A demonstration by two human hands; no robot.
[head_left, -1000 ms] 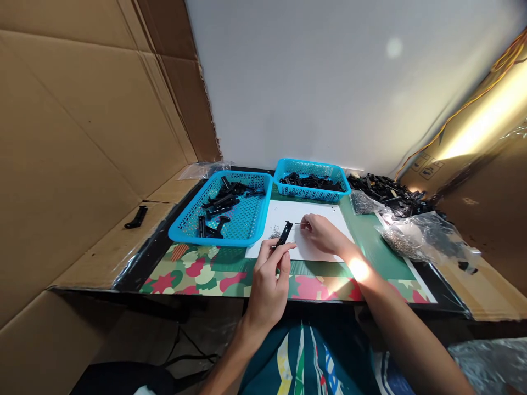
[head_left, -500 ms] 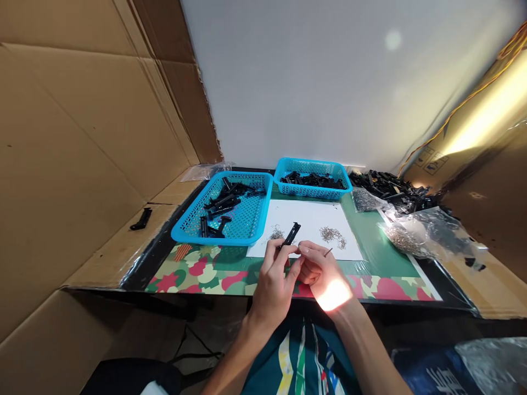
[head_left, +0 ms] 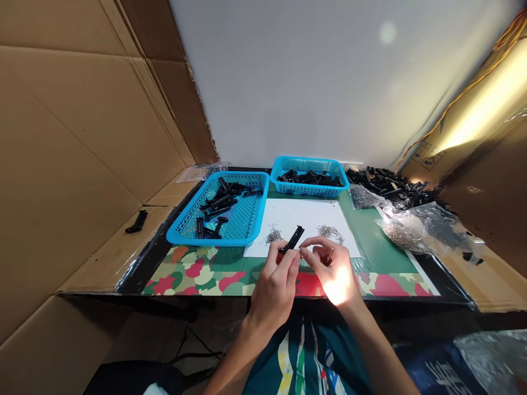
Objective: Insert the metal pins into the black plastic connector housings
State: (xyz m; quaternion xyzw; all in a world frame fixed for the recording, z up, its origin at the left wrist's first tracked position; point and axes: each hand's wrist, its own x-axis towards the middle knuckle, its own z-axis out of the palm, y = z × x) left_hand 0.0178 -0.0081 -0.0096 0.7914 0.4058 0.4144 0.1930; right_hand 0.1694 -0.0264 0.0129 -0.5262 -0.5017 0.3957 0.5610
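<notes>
My left hand [head_left: 275, 285] is closed around a slim black plastic part [head_left: 293, 239], which tilts up to the right over the white sheet [head_left: 300, 207]. Beside it, my right hand [head_left: 329, 264] has its thumb and index finger pinched near the part's lower end; whatever lies between those fingertips is too small to tell. A thin brownish stick [head_left: 330, 253] shows among the right hand's other fingers. On the sheet lie two heaps of tiny metal pieces, a left heap [head_left: 274, 234] and a right heap [head_left: 330, 233].
A blue basket [head_left: 252, 235] with black parts stands at left, another blue basket [head_left: 307, 192] behind the sheet. Black parts [head_left: 391, 184] and clear bags [head_left: 405, 237] lie at right. One black part [head_left: 137, 221] rests on cardboard at far left.
My right hand has turned and its fingers have spread a little, with the index finger now arched above the thumb. The view has shifted slightly.
</notes>
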